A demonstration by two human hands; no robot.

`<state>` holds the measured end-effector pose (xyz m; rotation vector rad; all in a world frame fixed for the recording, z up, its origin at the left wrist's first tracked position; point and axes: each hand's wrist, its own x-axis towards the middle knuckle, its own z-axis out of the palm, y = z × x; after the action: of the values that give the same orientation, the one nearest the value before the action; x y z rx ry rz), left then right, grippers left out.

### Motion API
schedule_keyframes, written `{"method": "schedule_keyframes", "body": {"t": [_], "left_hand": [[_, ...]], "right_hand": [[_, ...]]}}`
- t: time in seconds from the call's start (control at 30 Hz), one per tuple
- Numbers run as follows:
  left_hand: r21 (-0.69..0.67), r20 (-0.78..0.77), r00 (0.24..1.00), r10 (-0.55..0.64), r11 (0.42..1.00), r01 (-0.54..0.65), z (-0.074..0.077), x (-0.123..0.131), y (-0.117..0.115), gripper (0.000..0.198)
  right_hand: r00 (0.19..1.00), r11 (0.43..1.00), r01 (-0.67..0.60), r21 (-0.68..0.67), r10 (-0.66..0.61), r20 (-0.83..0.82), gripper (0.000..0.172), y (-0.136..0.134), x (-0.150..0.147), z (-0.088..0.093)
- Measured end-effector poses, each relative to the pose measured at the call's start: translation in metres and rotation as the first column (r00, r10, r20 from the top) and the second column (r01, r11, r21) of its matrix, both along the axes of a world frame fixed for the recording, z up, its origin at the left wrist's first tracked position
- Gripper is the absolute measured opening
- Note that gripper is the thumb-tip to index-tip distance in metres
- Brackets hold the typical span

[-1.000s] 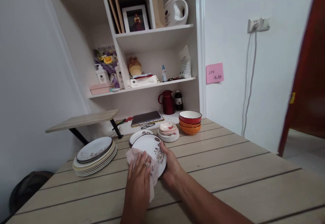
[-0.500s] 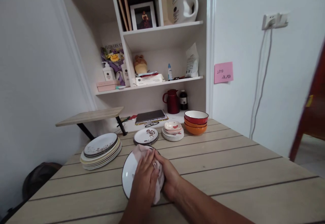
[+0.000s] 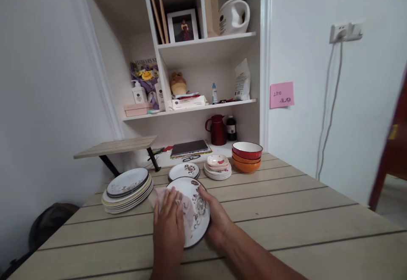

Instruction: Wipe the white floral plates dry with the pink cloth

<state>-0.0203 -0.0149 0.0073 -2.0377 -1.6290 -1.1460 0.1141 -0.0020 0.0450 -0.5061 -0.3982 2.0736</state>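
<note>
A white plate with a dark rim and a brown flower print is tilted up over the wooden table. My right hand grips its right edge. My left hand lies flat on the plate's face and presses a pale pink cloth against it. The cloth covers the left part of the plate.
A stack of large plates sits to the left. Behind are a small flowered plate, a stack of small saucers and red and orange bowls. White shelves with bottles, a kettle and a photo frame stand against the wall.
My left hand slid the cloth from the plate's right side to its left, uncovering the flower print. The plate has been tilted and turned in my right hand.
</note>
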Motion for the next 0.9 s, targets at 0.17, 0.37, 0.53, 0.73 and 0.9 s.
{"method": "schedule_keyframes", "body": {"t": [0.17, 0.37, 0.53, 0.73, 0.9], "left_hand": [[0.001, 0.020, 1.000, 0.006, 1.000, -0.006, -0.004, -0.008, 0.004, 0.043], [-0.042, -0.100, 0.952, -0.290, 0.957, 0.287, -0.006, 0.007, 0.003, 0.052], [-0.052, -0.158, 0.929, -0.334, 0.943, 0.330, -0.004, 0.014, -0.003, 0.058], [-0.128, -0.282, 0.885, -0.370, 0.929, 0.347, 0.002, 0.022, -0.008, 0.053], [0.031, -0.302, 0.941, -0.153, 0.985, 0.170, 0.005, 0.015, -0.009, 0.047]], "right_hand": [[1.000, 1.000, -0.023, 0.001, 0.023, -0.006, 0.045, -0.005, -0.010, -0.006], [0.995, 0.999, -0.047, -0.025, 0.049, 0.083, 0.050, -0.004, -0.012, -0.013], [0.993, 0.996, -0.081, -0.029, 0.084, 0.088, 0.050, -0.003, -0.007, -0.009], [0.995, 0.996, -0.024, -0.088, 0.032, 0.089, 0.051, 0.001, 0.012, 0.007], [0.997, 0.999, -0.035, -0.033, 0.037, 0.063, 0.045, -0.005, 0.003, 0.002]]}}
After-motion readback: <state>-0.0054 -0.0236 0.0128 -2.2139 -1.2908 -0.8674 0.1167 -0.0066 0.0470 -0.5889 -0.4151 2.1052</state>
